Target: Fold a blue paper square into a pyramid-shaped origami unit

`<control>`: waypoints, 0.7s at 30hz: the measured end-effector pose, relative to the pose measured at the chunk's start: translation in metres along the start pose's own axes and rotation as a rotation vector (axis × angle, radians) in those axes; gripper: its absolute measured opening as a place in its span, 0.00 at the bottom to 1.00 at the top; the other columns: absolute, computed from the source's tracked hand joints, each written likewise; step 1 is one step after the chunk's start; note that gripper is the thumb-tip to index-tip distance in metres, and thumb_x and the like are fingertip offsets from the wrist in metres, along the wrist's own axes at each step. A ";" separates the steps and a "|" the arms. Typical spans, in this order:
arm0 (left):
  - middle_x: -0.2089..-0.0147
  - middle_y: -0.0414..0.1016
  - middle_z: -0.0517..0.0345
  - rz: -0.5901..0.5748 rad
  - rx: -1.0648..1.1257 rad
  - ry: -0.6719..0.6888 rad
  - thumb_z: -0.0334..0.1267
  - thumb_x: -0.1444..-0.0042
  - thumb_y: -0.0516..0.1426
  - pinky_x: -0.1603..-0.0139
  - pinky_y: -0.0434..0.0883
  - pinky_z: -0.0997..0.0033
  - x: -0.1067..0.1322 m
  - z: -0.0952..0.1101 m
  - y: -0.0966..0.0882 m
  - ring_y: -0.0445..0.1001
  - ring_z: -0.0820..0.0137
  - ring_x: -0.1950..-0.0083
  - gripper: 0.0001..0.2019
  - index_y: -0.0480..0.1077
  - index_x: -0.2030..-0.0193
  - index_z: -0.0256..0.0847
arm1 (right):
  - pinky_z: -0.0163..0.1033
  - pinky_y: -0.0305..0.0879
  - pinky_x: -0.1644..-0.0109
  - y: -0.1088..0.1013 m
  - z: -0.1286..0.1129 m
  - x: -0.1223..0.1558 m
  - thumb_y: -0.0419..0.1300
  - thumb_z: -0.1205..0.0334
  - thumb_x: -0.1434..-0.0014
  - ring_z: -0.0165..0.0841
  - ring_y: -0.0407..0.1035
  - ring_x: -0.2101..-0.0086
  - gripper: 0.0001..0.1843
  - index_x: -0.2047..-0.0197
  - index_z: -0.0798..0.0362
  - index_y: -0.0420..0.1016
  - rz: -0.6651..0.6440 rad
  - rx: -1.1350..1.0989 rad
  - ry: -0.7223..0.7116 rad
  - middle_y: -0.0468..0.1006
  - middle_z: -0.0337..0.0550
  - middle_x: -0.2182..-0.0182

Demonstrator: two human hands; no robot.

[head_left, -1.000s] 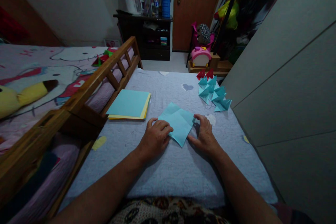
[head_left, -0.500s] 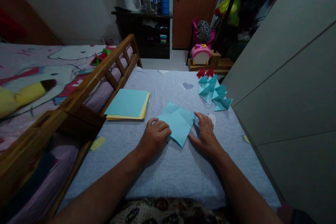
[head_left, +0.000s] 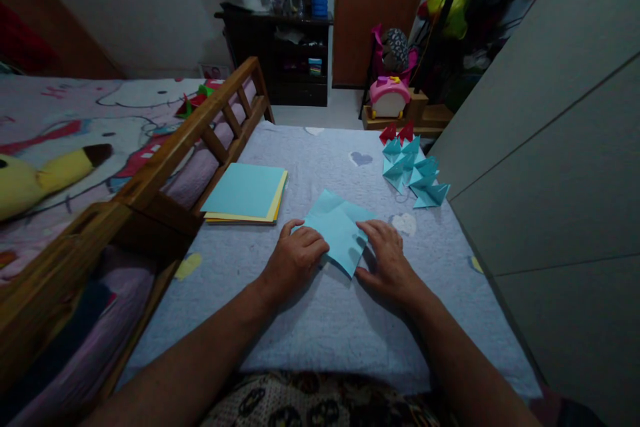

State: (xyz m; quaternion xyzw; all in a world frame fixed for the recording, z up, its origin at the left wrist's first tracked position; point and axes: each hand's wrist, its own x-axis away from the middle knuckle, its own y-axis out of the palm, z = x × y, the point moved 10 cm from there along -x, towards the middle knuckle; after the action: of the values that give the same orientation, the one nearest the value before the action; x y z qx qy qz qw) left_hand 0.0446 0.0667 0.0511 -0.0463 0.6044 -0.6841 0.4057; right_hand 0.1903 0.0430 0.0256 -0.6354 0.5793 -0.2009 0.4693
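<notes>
A light blue sheet of origami paper [head_left: 336, 230] with crease lines lies turned corner-on on the cloth-covered surface. My left hand [head_left: 299, 255] has its curled fingers closed on the sheet's left corner and lower left edge. At the right, my right hand [head_left: 387, 253] grips the sheet's right side, fingertips on top and thumb by the lower edge. Left of the hands sits a stack of square paper [head_left: 245, 190], blue on top with yellow and orange beneath. Several folded blue paper pieces [head_left: 413, 173] stand at the far right, with red folded pieces [head_left: 397, 134] behind them.
A wooden bed rail [head_left: 200, 127] runs along the left, beyond it a bed with a yellow plush toy [head_left: 55, 173]. A pale cabinet wall [head_left: 550, 147] borders the right side. Past the far edge stand a dark shelf unit [head_left: 280, 60] and a pink toy case [head_left: 389, 97].
My right hand's fingers have moved inward over the sheet from its right corner. My left hand stays on the left corner. The whole view has shifted slightly.
</notes>
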 end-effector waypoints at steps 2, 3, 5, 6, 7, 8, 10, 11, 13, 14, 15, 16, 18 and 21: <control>0.66 0.77 0.59 0.006 -0.028 0.022 0.28 0.37 0.55 0.40 0.60 0.53 0.000 0.004 -0.002 0.73 0.66 0.61 0.09 0.73 0.65 0.41 | 0.63 0.52 0.33 0.002 -0.008 0.002 0.64 0.62 0.48 0.53 0.56 0.37 0.45 0.30 0.50 0.51 -0.053 -0.030 -0.042 0.63 0.57 0.38; 0.66 0.76 0.59 0.009 -0.044 0.036 0.28 0.37 0.54 0.40 0.60 0.54 0.000 0.007 -0.003 0.73 0.66 0.62 0.09 0.73 0.65 0.41 | 0.63 0.51 0.33 0.003 -0.012 0.002 0.65 0.60 0.48 0.53 0.55 0.37 0.46 0.30 0.51 0.51 -0.077 -0.046 -0.063 0.62 0.57 0.37; 0.67 0.75 0.59 0.014 -0.076 0.062 0.28 0.36 0.54 0.41 0.61 0.54 0.000 0.012 -0.004 0.72 0.66 0.62 0.09 0.73 0.65 0.41 | 0.63 0.51 0.32 0.005 -0.020 0.004 0.67 0.56 0.48 0.53 0.54 0.36 0.45 0.31 0.51 0.53 -0.112 -0.083 -0.101 0.62 0.57 0.37; 0.68 0.75 0.59 0.016 -0.089 0.073 0.29 0.35 0.54 0.41 0.61 0.54 0.001 0.014 -0.005 0.72 0.66 0.62 0.10 0.73 0.66 0.41 | 0.63 0.52 0.32 0.005 -0.022 0.004 0.67 0.56 0.48 0.53 0.55 0.37 0.42 0.34 0.51 0.56 -0.115 -0.097 -0.111 0.64 0.56 0.38; 0.68 0.74 0.59 0.023 -0.099 0.084 0.29 0.35 0.53 0.41 0.61 0.55 0.001 0.017 -0.006 0.71 0.66 0.63 0.10 0.73 0.66 0.41 | 0.62 0.53 0.33 0.005 -0.022 0.004 0.67 0.58 0.48 0.52 0.57 0.38 0.35 0.38 0.50 0.61 -0.107 -0.105 -0.110 0.66 0.55 0.40; 0.69 0.74 0.59 0.029 -0.107 0.095 0.29 0.34 0.53 0.41 0.61 0.56 0.001 0.019 -0.007 0.71 0.66 0.63 0.11 0.73 0.66 0.41 | 0.61 0.55 0.35 0.005 -0.021 0.003 0.65 0.62 0.48 0.50 0.58 0.39 0.28 0.44 0.49 0.65 -0.094 -0.104 -0.100 0.68 0.53 0.42; 0.69 0.73 0.60 0.026 -0.109 0.116 0.29 0.33 0.52 0.41 0.61 0.56 0.002 0.022 -0.006 0.70 0.67 0.63 0.12 0.73 0.67 0.41 | 0.58 0.59 0.38 0.004 -0.016 0.002 0.61 0.72 0.49 0.47 0.61 0.42 0.17 0.56 0.48 0.68 -0.053 -0.077 -0.062 0.71 0.50 0.46; 0.69 0.73 0.60 0.013 -0.103 0.125 0.29 0.33 0.52 0.41 0.61 0.57 0.002 0.023 -0.004 0.69 0.67 0.63 0.12 0.72 0.67 0.42 | 0.56 0.61 0.40 0.004 -0.013 0.001 0.58 0.77 0.51 0.46 0.61 0.44 0.16 0.61 0.48 0.68 -0.030 -0.058 -0.043 0.72 0.50 0.48; 0.69 0.73 0.60 -0.037 -0.087 0.134 0.31 0.33 0.53 0.42 0.62 0.57 0.003 0.024 0.003 0.69 0.67 0.63 0.12 0.72 0.68 0.41 | 0.54 0.62 0.43 0.003 -0.007 0.000 0.55 0.81 0.54 0.45 0.62 0.46 0.18 0.64 0.49 0.68 -0.001 -0.034 -0.022 0.72 0.50 0.50; 0.68 0.73 0.59 -0.068 -0.082 0.131 0.32 0.33 0.54 0.44 0.62 0.57 0.004 0.023 0.007 0.68 0.67 0.63 0.11 0.72 0.68 0.41 | 0.54 0.62 0.44 0.003 -0.006 0.000 0.55 0.81 0.54 0.45 0.62 0.47 0.18 0.65 0.49 0.68 0.007 -0.029 -0.014 0.72 0.50 0.50; 0.67 0.73 0.58 -0.096 -0.081 0.125 0.33 0.33 0.54 0.46 0.63 0.58 0.004 0.022 0.010 0.68 0.66 0.63 0.11 0.72 0.68 0.41 | 0.53 0.63 0.44 0.003 -0.004 0.000 0.55 0.81 0.53 0.45 0.63 0.48 0.18 0.64 0.49 0.69 0.009 -0.027 -0.009 0.72 0.50 0.51; 0.67 0.73 0.58 -0.119 -0.080 0.116 0.33 0.33 0.54 0.48 0.64 0.58 0.004 0.021 0.013 0.68 0.66 0.63 0.11 0.72 0.67 0.41 | 0.53 0.63 0.44 0.002 -0.003 0.000 0.55 0.81 0.52 0.45 0.63 0.48 0.18 0.63 0.49 0.69 0.009 -0.025 -0.006 0.72 0.50 0.51; 0.67 0.73 0.57 -0.138 -0.070 0.101 0.34 0.33 0.54 0.52 0.64 0.59 0.004 0.018 0.016 0.68 0.65 0.63 0.11 0.72 0.67 0.41 | 0.53 0.63 0.44 0.000 -0.002 0.000 0.54 0.80 0.51 0.45 0.63 0.48 0.19 0.60 0.49 0.70 0.013 -0.020 -0.003 0.72 0.50 0.51; 0.67 0.73 0.57 -0.137 -0.027 0.098 0.31 0.33 0.53 0.53 0.64 0.61 0.004 0.015 0.015 0.68 0.65 0.62 0.10 0.71 0.67 0.40 | 0.55 0.62 0.43 -0.004 0.000 0.000 0.55 0.78 0.48 0.46 0.62 0.46 0.18 0.57 0.49 0.72 0.034 0.002 0.008 0.71 0.51 0.49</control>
State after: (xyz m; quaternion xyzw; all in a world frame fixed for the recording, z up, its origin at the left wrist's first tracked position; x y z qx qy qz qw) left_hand 0.0580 0.0532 0.0408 -0.0591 0.6281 -0.7035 0.3272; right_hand 0.1921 0.0431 0.0286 -0.6241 0.5920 -0.1960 0.4709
